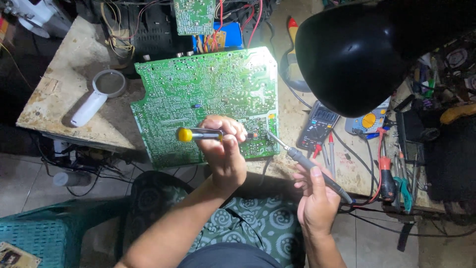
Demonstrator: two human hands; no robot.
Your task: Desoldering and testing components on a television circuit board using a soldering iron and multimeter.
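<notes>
**Soldering at a circuit board, one tool in each hand**

Working over one large green circuit board (208, 94) that lies solder side up on a worn workbench (64, 84), the person uses two hands and two tools. The left hand (224, 149) is closed around one metal pump tool with a yellow knob (185, 134), held level over the board's near edge. The right hand (317, 198) grips one grey-handled soldering iron (302, 160), its thin tip touching the board's near right corner.

One smaller green board (194, 16) sits at the far side among loose wires. One white-handled magnifying glass (99, 94) lies left of the large board. To the right rest two multimeters, a dark one (317, 126) and a blue-grey one with a yellow dial (368, 120). One black lamp shade (347, 59) hangs over them. One red-handled screwdriver (386, 171) lies near the bench edge.
</notes>
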